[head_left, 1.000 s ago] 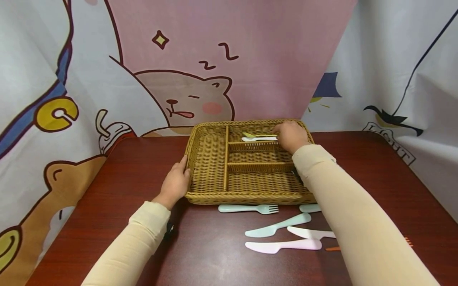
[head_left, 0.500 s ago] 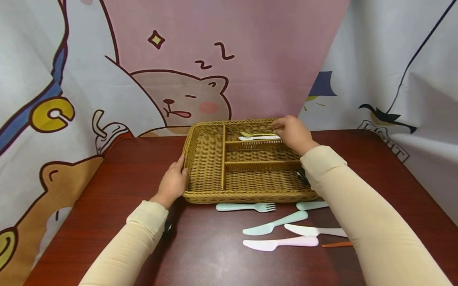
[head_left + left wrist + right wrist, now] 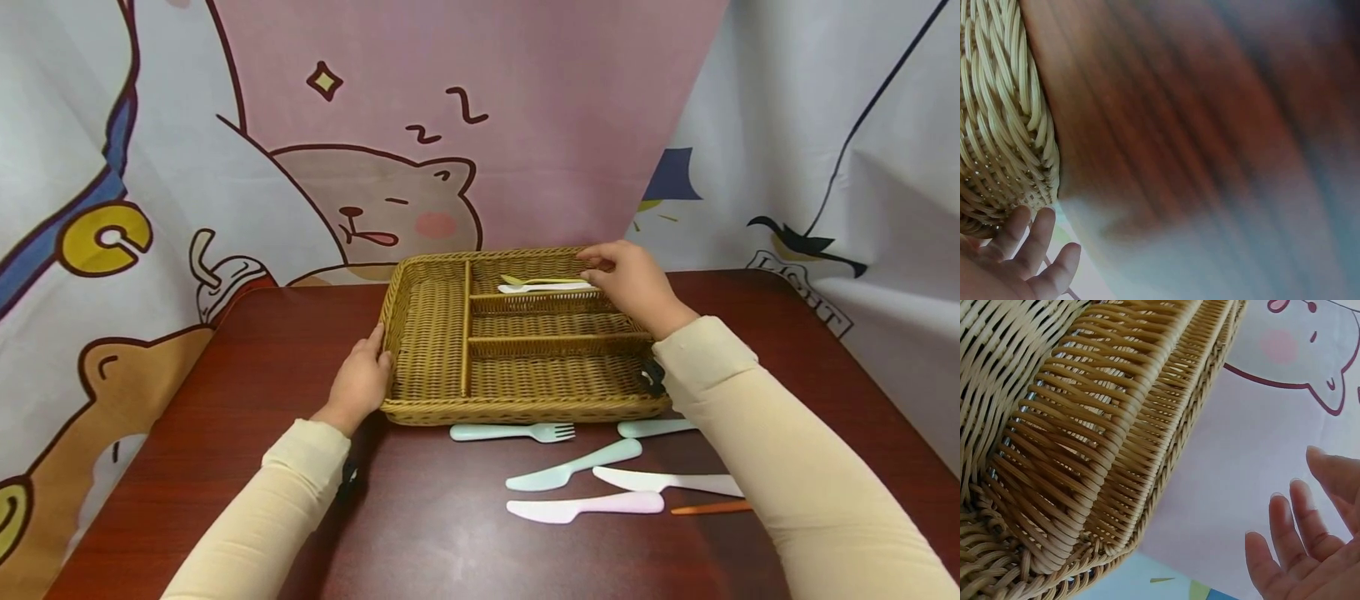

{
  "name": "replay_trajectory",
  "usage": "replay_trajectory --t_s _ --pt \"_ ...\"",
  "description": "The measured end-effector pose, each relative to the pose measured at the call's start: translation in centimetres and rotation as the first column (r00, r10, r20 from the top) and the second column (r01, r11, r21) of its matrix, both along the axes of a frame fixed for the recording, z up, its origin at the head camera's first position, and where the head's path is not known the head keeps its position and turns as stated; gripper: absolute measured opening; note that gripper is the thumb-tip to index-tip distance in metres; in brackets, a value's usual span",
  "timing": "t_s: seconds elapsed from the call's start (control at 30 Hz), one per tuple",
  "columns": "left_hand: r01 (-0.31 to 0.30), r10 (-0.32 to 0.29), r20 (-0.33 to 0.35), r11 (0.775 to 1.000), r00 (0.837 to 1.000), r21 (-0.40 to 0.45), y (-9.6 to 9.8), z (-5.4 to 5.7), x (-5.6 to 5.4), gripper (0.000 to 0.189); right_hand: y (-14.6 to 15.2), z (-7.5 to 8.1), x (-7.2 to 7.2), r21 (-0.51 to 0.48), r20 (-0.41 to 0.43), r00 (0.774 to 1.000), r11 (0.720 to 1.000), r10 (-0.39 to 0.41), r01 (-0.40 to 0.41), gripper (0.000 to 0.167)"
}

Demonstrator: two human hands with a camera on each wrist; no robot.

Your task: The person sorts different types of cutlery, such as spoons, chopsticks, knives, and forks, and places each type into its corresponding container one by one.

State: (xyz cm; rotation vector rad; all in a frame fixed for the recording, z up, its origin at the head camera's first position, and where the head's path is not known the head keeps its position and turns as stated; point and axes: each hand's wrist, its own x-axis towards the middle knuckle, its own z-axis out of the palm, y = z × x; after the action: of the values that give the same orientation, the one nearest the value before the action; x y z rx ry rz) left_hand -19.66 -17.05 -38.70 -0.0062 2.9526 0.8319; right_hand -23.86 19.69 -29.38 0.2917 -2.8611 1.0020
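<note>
A woven wicker cutlery tray [image 3: 525,410] with dividers stands at the back of the table. My left hand [image 3: 354,385] rests against its left outer wall with fingers extended; in the left wrist view, the fingertips [image 3: 1041,219] meet the weave. Over the tray's back right corner hovers my right hand [image 3: 633,282], fingers loosely bent and holding nothing. The right wrist view shows that hand [image 3: 1310,550] with its fingers spread beside the tray rim [image 3: 1166,462]. Just left of it in the head view, a yellow utensil [image 3: 536,281] and a white utensil [image 3: 532,288] lie in the back compartment.
In front of the tray lie a mint fork [image 3: 510,432], a mint knife [image 3: 577,467], a white knife [image 3: 660,481] and a pink knife [image 3: 585,506]. A mint handle [image 3: 652,427] and an orange utensil [image 3: 708,507] run under the right sleeve. A printed cloth [image 3: 562,125] hangs behind.
My right hand has come up out of the back compartment, away from the yellow and white utensils, and shifted slightly right with its fingers loosened. The left hand stays at the tray's side.
</note>
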Motion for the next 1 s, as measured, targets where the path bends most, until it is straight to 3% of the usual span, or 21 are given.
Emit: replay_trajectory --t_s 0.23,0.5,0.87,1.0 --pt "-0.003 0.003 0.011 1.000 1.000 0.004 -0.1 0.1 0.0 0.057 0.4 0.1 1.3 -0.047 -0.011 1.000 0.999 -0.010 0.010 0.035" --pt "0.005 -0.005 0.011 1.000 1.000 0.004 0.0 0.0 0.0 0.057 0.7 0.2 3.3 -0.035 -0.078 0.997 0.999 -0.010 0.008 0.032" --pt "0.017 -0.017 -0.040 1.000 0.999 0.001 0.0 0.1 0.0 0.056 1.0 0.0 5.9 -0.021 -0.081 0.997 1.000 -0.007 0.005 0.033" --pt "0.021 -0.021 -0.029 1.000 0.999 -0.002 0.0 0.0 -0.1 0.056 1.0 -0.3 6.8 -0.021 -0.101 0.995 1.000 -0.003 0.001 0.033"
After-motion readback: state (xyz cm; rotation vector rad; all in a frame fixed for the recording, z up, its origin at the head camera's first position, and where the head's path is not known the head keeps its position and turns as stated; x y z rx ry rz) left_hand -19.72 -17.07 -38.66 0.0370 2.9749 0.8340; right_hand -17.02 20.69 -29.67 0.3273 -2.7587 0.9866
